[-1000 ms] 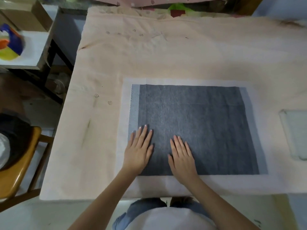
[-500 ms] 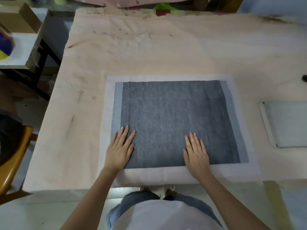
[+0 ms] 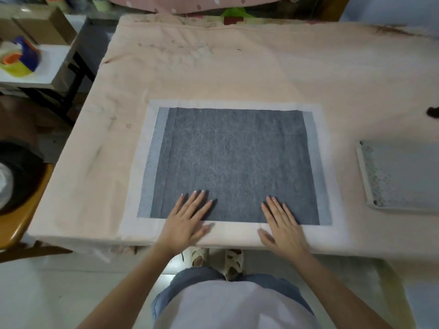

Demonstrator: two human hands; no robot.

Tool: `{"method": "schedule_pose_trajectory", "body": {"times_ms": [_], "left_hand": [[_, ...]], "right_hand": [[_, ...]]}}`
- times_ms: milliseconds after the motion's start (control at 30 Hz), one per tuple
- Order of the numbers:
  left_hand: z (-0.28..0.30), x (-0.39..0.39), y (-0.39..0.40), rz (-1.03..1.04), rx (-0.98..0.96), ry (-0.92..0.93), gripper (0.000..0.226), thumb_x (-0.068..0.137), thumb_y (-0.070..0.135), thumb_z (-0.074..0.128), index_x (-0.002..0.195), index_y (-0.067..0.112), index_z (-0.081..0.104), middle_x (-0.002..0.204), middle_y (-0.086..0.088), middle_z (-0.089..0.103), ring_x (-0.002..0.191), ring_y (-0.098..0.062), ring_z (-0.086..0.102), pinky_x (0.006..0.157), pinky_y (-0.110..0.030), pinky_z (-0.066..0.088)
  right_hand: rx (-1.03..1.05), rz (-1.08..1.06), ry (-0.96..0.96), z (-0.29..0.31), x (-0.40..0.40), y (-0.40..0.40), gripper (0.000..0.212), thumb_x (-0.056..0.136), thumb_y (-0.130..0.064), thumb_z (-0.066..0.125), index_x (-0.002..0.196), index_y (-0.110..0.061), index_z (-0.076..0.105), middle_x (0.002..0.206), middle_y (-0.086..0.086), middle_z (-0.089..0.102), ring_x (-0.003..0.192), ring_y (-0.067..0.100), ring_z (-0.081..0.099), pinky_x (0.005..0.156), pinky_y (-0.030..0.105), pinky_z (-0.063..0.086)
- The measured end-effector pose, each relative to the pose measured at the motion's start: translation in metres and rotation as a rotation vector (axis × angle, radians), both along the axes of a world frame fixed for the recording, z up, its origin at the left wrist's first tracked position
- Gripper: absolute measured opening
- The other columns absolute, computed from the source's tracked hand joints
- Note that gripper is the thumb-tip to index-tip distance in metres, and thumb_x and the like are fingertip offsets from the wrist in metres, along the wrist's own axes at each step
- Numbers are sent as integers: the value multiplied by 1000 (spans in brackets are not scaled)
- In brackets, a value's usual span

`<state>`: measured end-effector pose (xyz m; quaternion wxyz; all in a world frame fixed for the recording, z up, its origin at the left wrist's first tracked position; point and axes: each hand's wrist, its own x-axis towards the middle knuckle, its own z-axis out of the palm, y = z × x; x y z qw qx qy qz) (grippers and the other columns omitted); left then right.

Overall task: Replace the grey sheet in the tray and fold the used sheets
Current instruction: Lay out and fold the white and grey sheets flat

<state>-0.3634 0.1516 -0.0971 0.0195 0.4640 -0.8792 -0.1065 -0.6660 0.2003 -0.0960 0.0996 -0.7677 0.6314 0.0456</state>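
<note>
Nearest the camera, the person's left hand and right hand lie flat, palms down, fingers straight and spread, gripping nothing; their fingertips rest on the near part of the dark grey rectangular sheet while the palms sit across its white border, close to the near edge of the table covered in pale peach cloth. The two hands are well apart, with bare grey sheet between them. The one sheet lies spread flat on the table, not in the tray, its white margin showing on all four sides and a lighter grey strip along both its left and right sides. To the right, apart from the sheet, sits one light grey shallow tray, cut off by the frame edge. Bare cloth runs beyond the sheet to the far edge. A small dark object at the right edge is too cropped to identify. At the left, a wooden chair is partly cut off, and a side table holds a blurred colourful item.
</note>
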Motion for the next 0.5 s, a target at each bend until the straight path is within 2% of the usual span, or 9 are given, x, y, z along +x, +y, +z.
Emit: {"method": "schedule_pose_trajectory", "body": {"times_ms": [133,200,433,500], "left_hand": [[-14,-18,34,29,11,-6,66,92,60,38,147,23,31,155,-4,24,145,-23,18,115,-48,16],[-16,-18,41,60,35,-30,68,91,61,39,146,22,34,154,-3,26,144,-23,20,114,-49,19],[-18,-14,44,19,72,-81,66,92,59,37,146,21,34,154,-4,27,144,-24,20,114,-48,19],[-17,-12,43,1,45,-88,64,93,58,33,144,20,38,152,-5,31,142,-26,25,113,-46,19]], "right_hand": [[18,28,-2,-5,-9,22,73,89,-60,34,139,-9,45,149,11,38,137,24,36,112,41,21],[19,41,0,-6,-16,30,75,84,-62,39,138,-10,48,148,11,40,136,24,39,112,40,19],[-7,79,4,-7,-24,33,67,86,-57,35,131,-12,56,140,10,50,128,24,50,113,34,15],[-26,76,-19,-6,-24,33,65,87,-56,36,128,-13,59,138,9,53,126,24,52,111,35,21]]}}
